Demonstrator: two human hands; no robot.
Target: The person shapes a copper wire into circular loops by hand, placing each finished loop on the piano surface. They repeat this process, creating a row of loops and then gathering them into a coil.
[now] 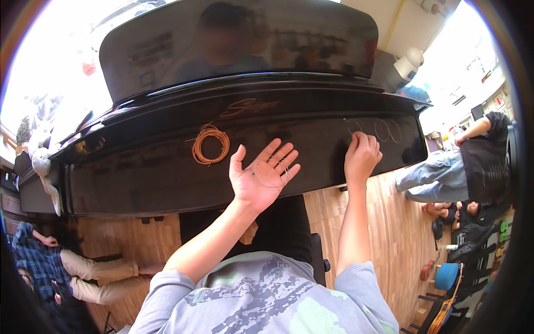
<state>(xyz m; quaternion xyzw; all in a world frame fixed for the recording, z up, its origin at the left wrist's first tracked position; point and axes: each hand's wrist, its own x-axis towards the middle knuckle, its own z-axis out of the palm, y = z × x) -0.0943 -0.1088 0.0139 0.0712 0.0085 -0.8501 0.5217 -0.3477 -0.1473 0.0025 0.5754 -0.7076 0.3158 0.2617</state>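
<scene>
My left hand (264,177) is turned palm up with its fingers spread. Across its palm and fingers lies a thin, silvery coiled guitar string (285,172). Over the right part of the black piano lid, my right hand (362,156) is closed in a pinch. A fine coiled guitar string (352,123) shows at its fingertips; the exact grip point is hidden. Just right of that hand, thin loops of string (387,131) lie on the lid. A thicker bundle of bronze-coloured strings (223,146), wound in a ring, rests left of my left hand.
The glossy piano lid (128,183) spans the space before me, its raised black panel (311,39) behind. A grey plush toy (43,164) hangs at the left end. People are at the left (41,250) and right (484,161). A blue-topped stool (445,276) stands lower right.
</scene>
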